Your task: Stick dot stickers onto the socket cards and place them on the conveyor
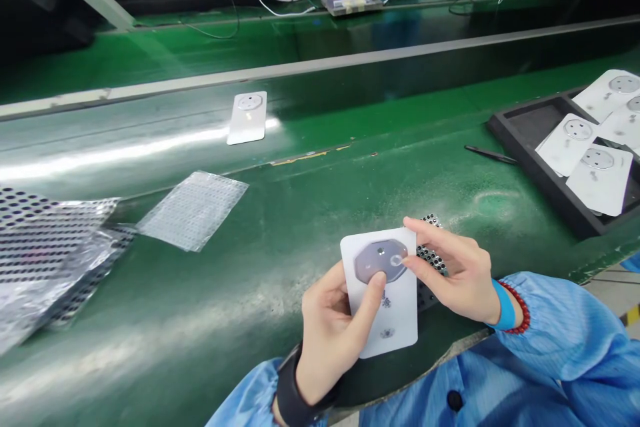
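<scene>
We hold the white panel (403,320) in the left hand (330,330): the thumb rests on its face at the lower edge of the grey octagonal window (367,257), and the fingers pass behind. The panel lies ahead and to the right of the left palm, and just left of the right hand (463,273). Its long axis runs roughly away from us, with the window at the far end. The right hand is nearer the small clear ring (397,260), which sits at the window's right side, by that hand's thumb tip. Its thumb and index finger stand narrowly apart at the panel's right edge; we cannot tell whether they grip anything. A dotted sheet (431,257) shows, partly hidden, between panel and right hand.
</scene>
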A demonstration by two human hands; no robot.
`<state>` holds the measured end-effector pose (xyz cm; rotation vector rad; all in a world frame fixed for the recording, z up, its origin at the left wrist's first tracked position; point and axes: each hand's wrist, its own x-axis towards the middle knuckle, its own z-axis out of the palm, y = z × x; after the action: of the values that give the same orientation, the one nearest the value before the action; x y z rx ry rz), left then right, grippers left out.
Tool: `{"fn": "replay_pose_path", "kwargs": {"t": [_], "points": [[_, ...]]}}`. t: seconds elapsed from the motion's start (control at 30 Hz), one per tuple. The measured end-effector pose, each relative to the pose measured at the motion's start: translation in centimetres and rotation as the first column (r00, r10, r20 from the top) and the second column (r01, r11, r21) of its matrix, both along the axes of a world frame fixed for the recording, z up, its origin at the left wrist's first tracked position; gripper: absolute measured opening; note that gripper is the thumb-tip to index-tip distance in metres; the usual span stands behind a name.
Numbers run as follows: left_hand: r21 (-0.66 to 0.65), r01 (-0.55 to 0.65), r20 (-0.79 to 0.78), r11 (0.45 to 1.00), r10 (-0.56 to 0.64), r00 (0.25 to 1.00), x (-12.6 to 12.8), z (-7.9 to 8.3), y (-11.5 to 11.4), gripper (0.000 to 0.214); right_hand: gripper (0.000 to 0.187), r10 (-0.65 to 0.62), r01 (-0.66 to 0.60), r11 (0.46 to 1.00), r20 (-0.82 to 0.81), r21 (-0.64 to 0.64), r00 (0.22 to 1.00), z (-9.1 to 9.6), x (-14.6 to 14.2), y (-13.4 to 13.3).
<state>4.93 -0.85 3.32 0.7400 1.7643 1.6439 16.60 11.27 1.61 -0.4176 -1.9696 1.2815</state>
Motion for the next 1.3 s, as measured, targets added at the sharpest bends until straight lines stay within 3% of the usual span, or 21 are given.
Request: {"fn": "replay_pose_path", "kwargs": {"t": [0.2, 0.3, 0.37, 0.43, 0.53, 0.63, 0.83, 1.13, 1.3], "points": [[0.004, -0.010, -0.155, 1.000, 0.010, 0.988, 0.1, -0.4, -0.5, 0.014, 0.045, -0.019, 0.019, 1.000, -0.010, -0.023, 1.000, 0.0, 0.0, -0.2], [0.012, -0.018, -0.215, 1.000, 0.020, 0.976, 0.2, -0.7, -0.6, 0.013, 0.040, -0.012, 0.009, 0.993, -0.024, -0.118, 1.000, -0.1, -0.2, -0.3], [0.000, -0.025, -0.238, 1.000, 0.024, 0.971, 0.2, -0.9, -0.6, 0.013, 0.043, 0.043, -0.051, 0.964, -0.038, -0.261, 0.998, -0.1, -0.4, -0.3], [-0.013, -0.021, -0.247, 1.000, 0.017, 0.969, 0.3, -1.1, -0.6, 0.012, 0.046, 0.134, -0.143, 0.901, -0.051, -0.409, 0.990, 0.0, -0.6, -0.3], [-0.011, 0.015, -0.261, 1.000, -0.017, 0.965, 0.4, -1.0, -0.6, 0.014, 0.028, 0.228, -0.212, 0.843, -0.028, -0.494, 0.973, 0.0, -0.8, -0.3], [0.002, 0.034, -0.337, 0.999, -0.031, 0.941, 0.4, -0.8, -0.6, 0.014, 0.014, 0.226, -0.200, 0.857, -0.002, -0.475, 0.974, 0.2, -0.8, -0.4], [0.048, 0.013, -0.475, 0.999, 0.011, 0.880, 0.6, -0.7, -0.3, 0.009, 0.008, 0.201, -0.165, 0.892, 0.041, -0.420, 0.979, 0.5, -0.7, -0.4], [0.036, -0.039, -0.540, 0.999, 0.052, 0.840, 0.7, -0.7, -0.7, 0.005, 0.004, 0.223, -0.190, 0.912, 0.050, -0.364, 0.973, 0.5, -0.7, -0.4], [0.048, -0.033, -0.502, 0.998, 0.053, 0.863, 0.8, -0.8, -0.6, 0.007, 0.003, 0.219, -0.184, 0.919, 0.064, -0.348, 0.974, 0.3, -0.6, -0.5]]}}
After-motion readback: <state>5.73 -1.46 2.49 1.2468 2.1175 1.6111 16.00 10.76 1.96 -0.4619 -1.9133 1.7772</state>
